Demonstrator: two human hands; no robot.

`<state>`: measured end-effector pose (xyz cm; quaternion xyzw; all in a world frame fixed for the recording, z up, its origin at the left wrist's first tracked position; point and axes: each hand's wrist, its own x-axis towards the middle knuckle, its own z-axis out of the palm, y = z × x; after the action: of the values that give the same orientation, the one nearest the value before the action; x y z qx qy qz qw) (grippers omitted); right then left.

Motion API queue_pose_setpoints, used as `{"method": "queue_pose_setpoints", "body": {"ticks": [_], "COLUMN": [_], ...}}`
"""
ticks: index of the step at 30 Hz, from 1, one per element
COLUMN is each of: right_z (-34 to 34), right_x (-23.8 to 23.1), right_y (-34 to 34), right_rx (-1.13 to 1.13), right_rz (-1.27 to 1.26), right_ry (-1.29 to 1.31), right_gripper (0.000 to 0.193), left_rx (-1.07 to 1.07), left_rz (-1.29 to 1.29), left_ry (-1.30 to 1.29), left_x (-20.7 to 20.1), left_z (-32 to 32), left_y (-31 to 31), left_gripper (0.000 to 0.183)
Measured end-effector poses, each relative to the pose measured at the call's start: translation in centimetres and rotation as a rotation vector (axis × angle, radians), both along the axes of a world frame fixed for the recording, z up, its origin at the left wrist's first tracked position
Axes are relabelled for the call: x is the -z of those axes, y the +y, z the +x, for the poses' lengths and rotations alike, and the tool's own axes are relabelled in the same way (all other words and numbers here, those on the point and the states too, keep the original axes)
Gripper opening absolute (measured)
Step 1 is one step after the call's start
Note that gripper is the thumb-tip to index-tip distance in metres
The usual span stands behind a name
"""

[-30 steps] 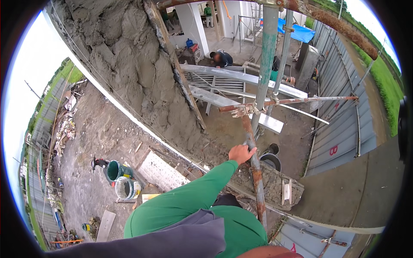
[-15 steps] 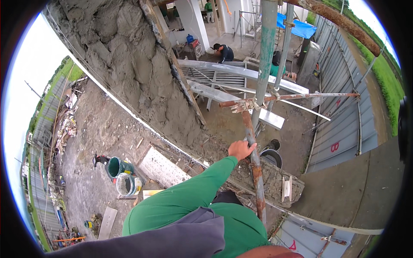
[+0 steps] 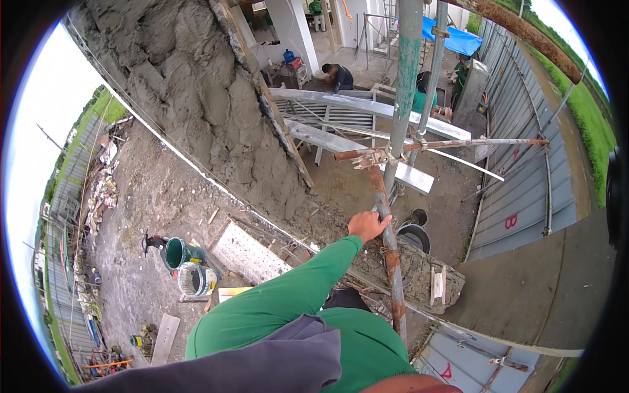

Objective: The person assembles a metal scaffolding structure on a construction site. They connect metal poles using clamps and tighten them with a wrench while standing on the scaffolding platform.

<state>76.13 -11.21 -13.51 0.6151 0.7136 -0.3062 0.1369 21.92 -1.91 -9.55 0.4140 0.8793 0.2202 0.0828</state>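
My left hand (image 3: 369, 226) is closed around a rusty scaffold pipe (image 3: 391, 265), just below a clamp (image 3: 372, 159). The green-sleeved left arm (image 3: 295, 268) stretches up to it from the lower left. Below the hand runs the top of a rough concrete wall (image 3: 419, 278), with a pale spool-shaped piece (image 3: 438, 286) lying on it. Left of the hand, a slope of wet grey mortar (image 3: 196, 105) is edged by a wooden board (image 3: 262, 92). My right hand does not show.
Upright scaffold pipes (image 3: 407, 78) and a rusty crossbar (image 3: 472, 142) stand ahead. Far below lie metal beams (image 3: 367, 108), a black tub (image 3: 414, 237) and buckets (image 3: 180, 254). A crouching person (image 3: 339, 77) works down there. Sheet-metal fencing (image 3: 524, 164) lines the right.
My left hand keeps its hold on the pipe, and the view has barely shifted. In the background the crouching person's head has moved slightly, and another person shows more beside the grey post.
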Motion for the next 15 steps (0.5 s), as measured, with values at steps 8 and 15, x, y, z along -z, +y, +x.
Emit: {"method": "queue_pose_setpoints", "body": {"ticks": [8,15], "right_z": [0.02,0.01], "right_x": [0.02,-0.06], "right_y": [-0.41,-0.23], "right_rx": [0.011,0.009], "right_rz": [-0.007,-0.013], "right_ry": [-0.004,0.002], "right_gripper": [0.057,0.058], "left_rx": [-0.001,-0.024], "left_rz": [-0.003,0.044], "left_ry": [0.008,0.051], "left_x": [-0.07,0.76], "left_z": [0.15,-0.01], "left_y": [0.09,-0.01], "left_gripper": [0.07,0.07]}}
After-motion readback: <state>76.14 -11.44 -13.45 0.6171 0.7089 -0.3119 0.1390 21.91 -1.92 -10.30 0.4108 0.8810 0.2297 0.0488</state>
